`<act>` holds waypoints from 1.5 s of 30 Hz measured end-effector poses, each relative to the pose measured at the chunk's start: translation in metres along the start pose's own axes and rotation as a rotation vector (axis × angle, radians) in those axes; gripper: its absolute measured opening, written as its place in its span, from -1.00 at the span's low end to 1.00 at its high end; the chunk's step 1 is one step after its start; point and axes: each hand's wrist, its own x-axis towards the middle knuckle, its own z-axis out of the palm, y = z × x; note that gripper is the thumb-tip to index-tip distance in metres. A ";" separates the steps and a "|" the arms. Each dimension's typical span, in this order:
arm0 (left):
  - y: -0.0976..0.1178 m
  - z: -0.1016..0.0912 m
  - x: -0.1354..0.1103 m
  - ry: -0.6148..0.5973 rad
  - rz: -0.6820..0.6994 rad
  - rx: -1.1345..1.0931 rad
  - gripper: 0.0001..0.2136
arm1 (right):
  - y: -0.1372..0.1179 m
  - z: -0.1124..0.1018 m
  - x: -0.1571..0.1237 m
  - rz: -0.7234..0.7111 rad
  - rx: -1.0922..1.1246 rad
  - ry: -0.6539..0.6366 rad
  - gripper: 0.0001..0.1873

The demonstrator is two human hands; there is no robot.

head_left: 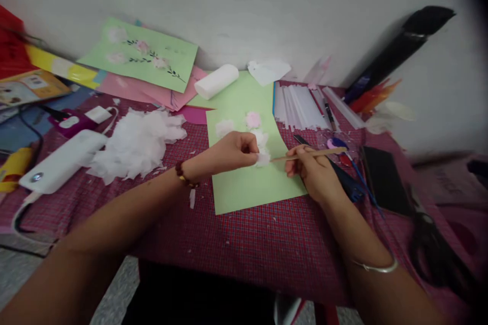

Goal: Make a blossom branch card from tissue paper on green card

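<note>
My left hand [242, 150] pinches a small white tissue piece [262, 159] over the green paper sheet [244, 190]. A thin wooden stick [324, 152], flat at its upper end, is held in my right hand [308, 165] like a pen. Its tip points left and comes close to the tissue piece; whether they touch I cannot tell. On the sheet above my hands lie a pink tissue flower [252, 120] and a whitish one [225, 127]. More white tissue [260, 137] sits just behind my left fingertips.
Left of the sheet lies a heap of white tissue pieces [141, 137], with a white power bank [63, 162] beside it. A finished-looking flower card [152, 61] and a white roll [217, 81] are at the back. Black scissors [430, 244] and a dark phone-like slab [386, 177] lie right.
</note>
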 end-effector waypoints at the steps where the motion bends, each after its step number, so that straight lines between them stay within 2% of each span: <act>1: -0.004 0.004 0.006 -0.002 0.010 -0.033 -0.95 | 0.000 0.000 0.000 0.034 -0.026 -0.015 -0.70; 4: -0.016 0.008 0.016 0.001 -0.003 -0.153 -0.93 | -0.002 0.004 -0.001 0.083 -0.083 -0.063 -0.70; 8: -0.028 0.000 0.017 0.040 -0.057 -0.255 -0.91 | -0.002 0.007 -0.002 0.088 -0.116 -0.087 -0.72; 11: -0.029 -0.009 0.018 0.065 -0.076 -0.222 -0.95 | -0.002 0.009 -0.001 0.090 -0.147 -0.088 -0.71; 14: -0.025 -0.018 0.017 0.047 -0.083 -0.094 -0.93 | -0.002 0.010 0.000 0.083 -0.140 -0.079 -0.72; 16: -0.021 -0.022 0.015 -0.035 -0.072 0.011 -0.92 | -0.003 0.011 0.000 0.078 -0.121 -0.067 -0.72; 18: -0.016 -0.022 0.012 -0.196 -0.049 0.107 -0.92 | -0.003 0.011 0.000 0.079 -0.108 -0.050 -0.72; 20: -0.012 -0.017 0.010 -0.356 -0.019 0.193 -0.90 | -0.003 0.011 0.000 0.081 -0.101 -0.043 -0.71; 21: -0.011 -0.013 0.009 -0.392 0.004 0.237 -0.89 | -0.003 0.011 0.000 0.080 -0.098 -0.043 -0.70; 23: -0.012 -0.002 0.008 -0.343 0.062 0.330 -0.86 | -0.003 0.010 0.001 0.077 -0.092 -0.047 -0.68; 27: -0.022 0.013 0.012 -0.103 0.143 0.457 -0.89 | -0.001 0.009 0.001 0.082 -0.079 -0.025 -0.68; 29: -0.027 0.014 0.015 -0.061 0.153 0.456 -0.92 | -0.001 0.009 0.001 0.076 -0.064 0.018 -0.70; 32: -0.032 0.014 0.018 -0.026 0.164 0.441 -0.92 | -0.002 0.009 -0.002 0.015 -0.033 0.100 -0.73; 34: -0.033 0.015 0.019 -0.014 0.166 0.447 -0.91 | -0.006 0.012 -0.007 -0.056 -0.042 0.111 -0.74; 40: -0.033 0.016 0.020 -0.016 0.157 0.446 -0.92 | -0.011 0.023 -0.018 -0.202 -0.291 -0.039 -0.73; 45: -0.033 0.016 0.020 -0.034 0.144 0.446 -0.91 | -0.004 0.022 -0.017 -0.256 -0.476 -0.124 -0.78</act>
